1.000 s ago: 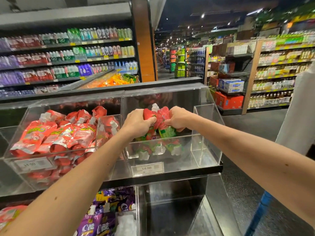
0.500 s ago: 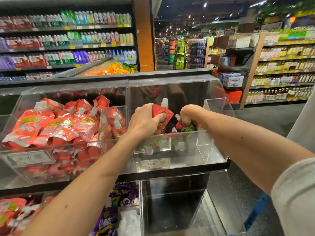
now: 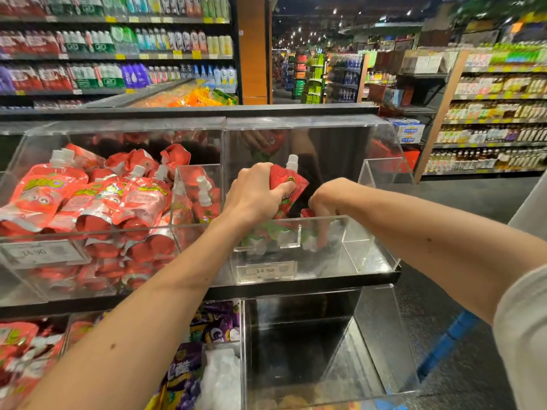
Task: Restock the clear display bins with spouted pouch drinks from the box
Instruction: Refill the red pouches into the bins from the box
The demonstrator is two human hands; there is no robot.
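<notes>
My left hand (image 3: 254, 193) keeps its fingers wrapped round one red pouch (image 3: 288, 180), spout up, just above the right-hand bin (image 3: 349, 241). My right hand (image 3: 325, 202) has split off from it and dropped behind the bin's front wall, fingers pointing down among the pouches on the floor (image 3: 266, 235). Whether it grips one, I can't tell. So the bundle's going in, low and forward. The neighbouring bin (image 3: 29, 255) is already heaped.
</notes>
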